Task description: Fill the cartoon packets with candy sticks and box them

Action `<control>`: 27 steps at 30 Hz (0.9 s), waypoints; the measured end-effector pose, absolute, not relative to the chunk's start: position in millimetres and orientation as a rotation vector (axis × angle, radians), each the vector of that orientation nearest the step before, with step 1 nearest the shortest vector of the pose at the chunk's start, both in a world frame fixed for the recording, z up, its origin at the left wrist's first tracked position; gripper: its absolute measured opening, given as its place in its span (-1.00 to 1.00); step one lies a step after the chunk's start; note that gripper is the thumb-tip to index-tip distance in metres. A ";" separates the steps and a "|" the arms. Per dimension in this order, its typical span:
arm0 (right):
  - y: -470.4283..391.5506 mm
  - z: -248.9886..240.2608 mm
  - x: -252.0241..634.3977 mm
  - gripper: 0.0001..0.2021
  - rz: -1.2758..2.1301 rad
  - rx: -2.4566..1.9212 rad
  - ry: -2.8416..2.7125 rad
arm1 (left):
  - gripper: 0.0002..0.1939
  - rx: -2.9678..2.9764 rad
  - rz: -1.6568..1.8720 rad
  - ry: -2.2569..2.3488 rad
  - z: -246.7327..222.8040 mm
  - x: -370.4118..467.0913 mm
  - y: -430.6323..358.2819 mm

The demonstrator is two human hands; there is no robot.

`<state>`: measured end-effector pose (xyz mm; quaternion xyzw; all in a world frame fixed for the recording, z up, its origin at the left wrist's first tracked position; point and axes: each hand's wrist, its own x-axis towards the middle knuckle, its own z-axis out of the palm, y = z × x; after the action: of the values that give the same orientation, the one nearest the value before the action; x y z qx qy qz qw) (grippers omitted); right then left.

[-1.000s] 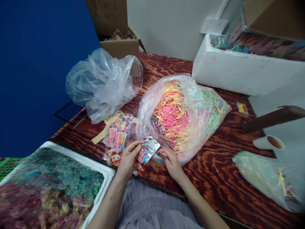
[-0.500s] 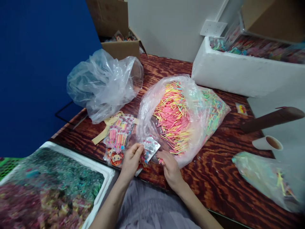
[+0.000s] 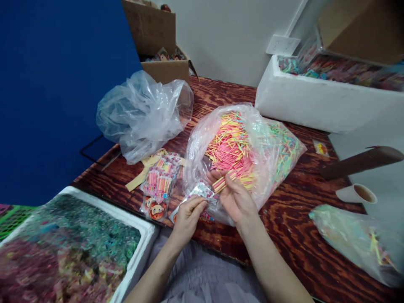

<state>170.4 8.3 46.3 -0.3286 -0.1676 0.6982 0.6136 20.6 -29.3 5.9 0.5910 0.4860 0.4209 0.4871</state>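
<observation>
A wood-grain table (image 3: pixel 304 240) stands against a pale wall (image 3: pixel 221 38).

Right hand (image 3: pixel 237 200): palm turned up, fingers and thumb closed around a bundle of sticks (image 3: pixel 223 182). The bundle's long axis runs from 8 o'clock to 2 o'clock; the 8 o'clock ends face the packet. The sticks are thin, straight, pink and yellow, laid side by side with ends roughly level.

Left hand (image 3: pixel 188 214): thumb and fingers pinched on a packet (image 3: pixel 201 189), clear and silvery, located at 1 o'clock of this hand.

A bag (image 3: pixel 197 143) of loose sticks (image 3: pixel 229 147) bounds the right hand at 12 o'clock; contact cannot be told. Filled packets (image 3: pixel 159 185) lie at 10 o'clock of the left hand, a foam box (image 3: pixel 147 229) at 8 to 9 o'clock. The table's near edge passes beneath both forearms. Open room extends from the right hand toward 3 o'clock, up to a cup (image 3: pixel 347 193).
</observation>
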 end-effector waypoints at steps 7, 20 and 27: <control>-7.5 46.0 167.4 -0.82 1.530 -0.942 -0.525 | -0.74 1.431 1.031 1.190 1.5 17.2 -29.2; -23.5 67.7 166.5 -0.59 1.559 -1.109 -1.075 | -0.79 1.318 1.155 1.170 7.1 21.3 -35.0; -33.2 76.7 156.7 -0.84 1.029 -1.191 -1.437 | -0.79 1.233 1.238 1.181 28.3 13.0 -35.1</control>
<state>156.7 -33.2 76.7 -0.4892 -0.5900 0.4225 0.4838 13.0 -35.1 28.3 0.5086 0.4868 0.5106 0.4936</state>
